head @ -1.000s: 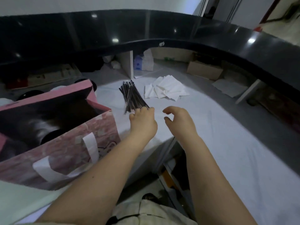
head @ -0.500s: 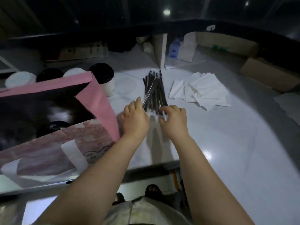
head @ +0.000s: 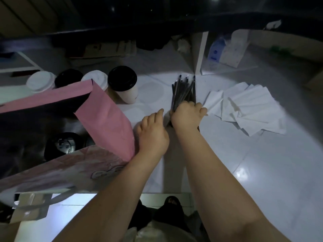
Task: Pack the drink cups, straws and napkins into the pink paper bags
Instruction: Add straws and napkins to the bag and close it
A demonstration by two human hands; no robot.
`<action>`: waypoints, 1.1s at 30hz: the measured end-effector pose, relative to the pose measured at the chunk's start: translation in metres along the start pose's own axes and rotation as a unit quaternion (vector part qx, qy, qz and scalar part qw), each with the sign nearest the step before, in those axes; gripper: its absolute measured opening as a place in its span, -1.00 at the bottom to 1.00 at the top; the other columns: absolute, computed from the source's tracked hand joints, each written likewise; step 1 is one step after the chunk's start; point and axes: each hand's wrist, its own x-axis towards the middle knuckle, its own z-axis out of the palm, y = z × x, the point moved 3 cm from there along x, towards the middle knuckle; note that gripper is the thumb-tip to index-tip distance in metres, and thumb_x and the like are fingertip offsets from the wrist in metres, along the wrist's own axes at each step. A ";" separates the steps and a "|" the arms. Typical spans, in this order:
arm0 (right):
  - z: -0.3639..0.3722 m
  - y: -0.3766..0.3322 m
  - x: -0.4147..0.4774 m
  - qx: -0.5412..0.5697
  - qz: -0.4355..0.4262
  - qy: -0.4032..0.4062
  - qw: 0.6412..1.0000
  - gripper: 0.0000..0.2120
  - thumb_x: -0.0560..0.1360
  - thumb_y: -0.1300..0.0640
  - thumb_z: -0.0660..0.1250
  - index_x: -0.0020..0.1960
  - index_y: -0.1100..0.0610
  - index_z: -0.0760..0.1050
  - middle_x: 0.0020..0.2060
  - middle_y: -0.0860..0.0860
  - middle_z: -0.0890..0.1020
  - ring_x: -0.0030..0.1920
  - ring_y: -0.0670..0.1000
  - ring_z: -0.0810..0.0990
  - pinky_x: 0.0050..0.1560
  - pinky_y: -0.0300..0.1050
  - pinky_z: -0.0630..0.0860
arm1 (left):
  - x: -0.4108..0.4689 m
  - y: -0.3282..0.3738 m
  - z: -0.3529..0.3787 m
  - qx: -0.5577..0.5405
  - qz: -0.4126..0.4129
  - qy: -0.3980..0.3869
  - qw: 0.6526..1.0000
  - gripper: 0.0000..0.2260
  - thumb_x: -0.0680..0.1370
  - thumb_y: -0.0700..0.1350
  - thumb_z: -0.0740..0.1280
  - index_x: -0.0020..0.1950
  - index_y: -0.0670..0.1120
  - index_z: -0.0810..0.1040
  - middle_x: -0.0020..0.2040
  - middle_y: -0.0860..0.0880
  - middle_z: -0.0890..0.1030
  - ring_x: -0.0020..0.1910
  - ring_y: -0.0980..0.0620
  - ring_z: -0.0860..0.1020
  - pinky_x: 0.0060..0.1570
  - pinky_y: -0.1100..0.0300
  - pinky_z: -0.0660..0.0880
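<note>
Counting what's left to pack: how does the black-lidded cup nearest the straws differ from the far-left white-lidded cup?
The cream paper cup with the black lid stands nearest the dark straws; the paper cup with the white lid stands far left. The black-lidded cup shows its side; the white-lidded cup's body hides behind the pink paper bag. Both stand upright, lidded, outside the bag.

Glossy white counter (head: 262, 163), with flattened cardboard (head: 108, 49) far left under a black ledge (head: 157, 23). Far right, a blue bottle (head: 215, 49) sits just beside a white tissue pack (head: 235, 49).
</note>
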 end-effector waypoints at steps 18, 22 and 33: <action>-0.036 0.080 -0.017 0.527 0.134 -0.117 0.831 -0.69 0.51 0.16 0.41 -0.35 0.15 0.40 -0.50 0.07 0.42 -0.50 0.03 0.38 -0.40 -0.11 0.42 | 0.004 0.043 -0.026 -0.011 0.039 -0.002 0.999 -0.41 0.53 -0.17 0.24 0.55 -0.01 0.17 0.40 -0.03 0.39 0.38 -0.08 0.30 0.32 -0.03 0.23; -0.033 0.084 -0.015 0.499 0.138 -0.075 0.852 -0.74 0.49 0.16 0.43 -0.32 0.20 0.45 -0.51 0.08 0.45 -0.52 0.04 0.40 -0.42 -0.15 0.39 | 0.002 0.044 -0.032 -0.006 0.033 0.002 0.999 -0.43 0.54 -0.17 0.23 0.54 0.00 0.17 0.37 -0.05 0.42 0.36 -0.09 0.32 0.29 -0.03 0.25; -0.018 0.079 -0.001 0.538 0.209 -0.116 0.808 -0.95 0.52 0.22 0.32 -0.08 0.20 0.52 -0.43 0.09 0.50 -0.54 0.03 0.35 -0.51 -0.23 0.28 | -0.018 0.037 -0.038 0.025 0.034 -0.008 0.999 -0.44 0.55 -0.13 0.25 0.53 0.00 0.16 0.34 -0.03 0.44 0.34 -0.09 0.34 0.28 -0.02 0.25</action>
